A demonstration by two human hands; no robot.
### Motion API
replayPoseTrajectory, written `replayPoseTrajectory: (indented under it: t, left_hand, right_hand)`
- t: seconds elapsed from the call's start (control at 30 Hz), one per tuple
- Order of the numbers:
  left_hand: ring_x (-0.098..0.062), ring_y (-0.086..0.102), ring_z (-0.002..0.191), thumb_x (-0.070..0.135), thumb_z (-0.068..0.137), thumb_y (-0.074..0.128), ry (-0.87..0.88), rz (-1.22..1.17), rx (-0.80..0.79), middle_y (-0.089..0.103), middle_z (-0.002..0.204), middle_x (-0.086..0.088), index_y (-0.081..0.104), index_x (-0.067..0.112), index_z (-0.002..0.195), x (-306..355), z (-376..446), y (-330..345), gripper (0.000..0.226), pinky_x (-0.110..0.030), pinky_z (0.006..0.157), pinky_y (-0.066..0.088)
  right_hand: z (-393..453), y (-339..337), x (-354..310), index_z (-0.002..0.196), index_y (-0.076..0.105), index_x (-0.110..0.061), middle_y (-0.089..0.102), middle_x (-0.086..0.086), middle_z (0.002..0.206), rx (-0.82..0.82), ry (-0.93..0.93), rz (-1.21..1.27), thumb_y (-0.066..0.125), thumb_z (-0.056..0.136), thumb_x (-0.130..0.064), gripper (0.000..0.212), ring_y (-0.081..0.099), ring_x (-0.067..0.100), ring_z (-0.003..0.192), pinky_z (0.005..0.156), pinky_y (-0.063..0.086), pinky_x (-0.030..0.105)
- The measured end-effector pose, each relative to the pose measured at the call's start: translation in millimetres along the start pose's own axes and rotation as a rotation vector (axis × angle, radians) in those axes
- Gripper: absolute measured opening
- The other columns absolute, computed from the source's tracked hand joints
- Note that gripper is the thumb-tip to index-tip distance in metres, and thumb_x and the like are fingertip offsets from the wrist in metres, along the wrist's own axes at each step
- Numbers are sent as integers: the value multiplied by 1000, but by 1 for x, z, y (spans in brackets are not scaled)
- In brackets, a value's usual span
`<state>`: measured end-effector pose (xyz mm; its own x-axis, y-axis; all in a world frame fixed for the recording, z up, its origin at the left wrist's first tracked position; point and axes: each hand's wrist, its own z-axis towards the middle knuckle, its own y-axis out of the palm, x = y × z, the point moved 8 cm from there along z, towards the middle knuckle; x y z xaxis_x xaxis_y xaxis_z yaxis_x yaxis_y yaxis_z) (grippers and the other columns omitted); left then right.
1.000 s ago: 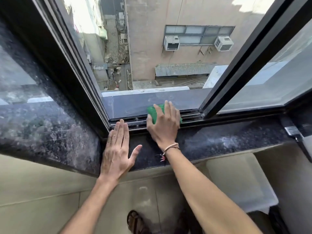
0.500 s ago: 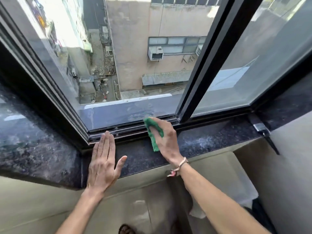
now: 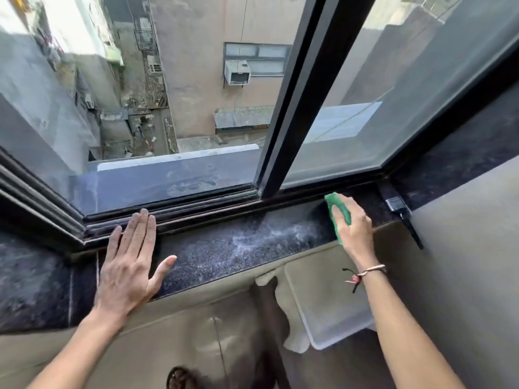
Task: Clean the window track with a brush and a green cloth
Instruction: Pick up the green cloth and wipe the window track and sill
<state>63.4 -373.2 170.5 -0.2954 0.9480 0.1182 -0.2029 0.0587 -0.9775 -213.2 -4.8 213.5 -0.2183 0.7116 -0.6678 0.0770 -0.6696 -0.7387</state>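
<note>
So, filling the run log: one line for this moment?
right hand grips green cloth on sill | left hand flat, braced | brush idle

Your left hand (image 3: 127, 265) lies flat, palm down, at about seven o'clock in the view, fingers straight and pressed together pointing toward twelve o'clock, thumb splayed out toward three. Its bare forearm runs back to the lower left corner. Your right hand (image 3: 352, 227) sits at about three o'clock, knuckles up, fingers curled closed around a folded green cloth (image 3: 338, 210). A thin braided string bracelet (image 3: 365, 273) circles that wrist, and the forearm runs down toward five o'clock.
</note>
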Motion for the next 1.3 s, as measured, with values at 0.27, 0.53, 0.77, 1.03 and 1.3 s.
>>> replayPoseTrajectory:
  t: [0.27, 0.53, 0.77, 1.03, 1.3]
  left_hand:
    - [-33, 27, 157, 67, 104, 16, -16, -39, 26, 26, 170, -19, 26, -3, 160, -2, -2, -2, 90, -56, 129, 20]
    - [-32, 30, 156, 68, 104, 18, 63, -30, 10, 28, 169, -19, 32, -3, 158, -10, -10, -7, 91, -53, 129, 21]
    - [-33, 31, 155, 68, 104, 16, 17, -25, -1, 30, 168, -19, 34, -1, 158, -26, -16, -11, 89, -59, 126, 25]
    - [-32, 24, 158, 60, 107, 13, 4, -111, 33, 24, 171, -18, 31, 0, 159, -28, -18, -14, 81, -56, 129, 20]
    - [-36, 25, 158, 43, 112, 8, -99, -169, 102, 25, 169, -22, 31, -6, 157, -39, -16, -17, 71, -37, 133, 2]
  right_hand:
    - [-69, 109, -91, 142, 53, -23, 43, 4, 162, 7, 9, -133, 52, 98, -28, 44, 22, 26, 158, 130, 9, 51]
    - [-99, 121, -119, 147, 54, -32, 39, 10, 164, -187, -458, -469, 54, 94, -52, 57, 33, 27, 155, 125, 28, 51]
    - [-32, 69, -50, 141, 59, -18, 33, 13, 166, -147, -249, -435, 47, 96, -30, 49, 28, 29, 156, 126, 26, 54]
    - [-96, 131, -113, 158, 37, -29, 24, 3, 171, -5, -41, -207, 48, 97, -45, 64, 19, 26, 158, 129, 19, 49]
    - [-181, 223, -212, 159, 27, -42, 15, 10, 173, -154, -414, -389, 38, 103, -54, 58, 11, 32, 160, 128, 12, 56]
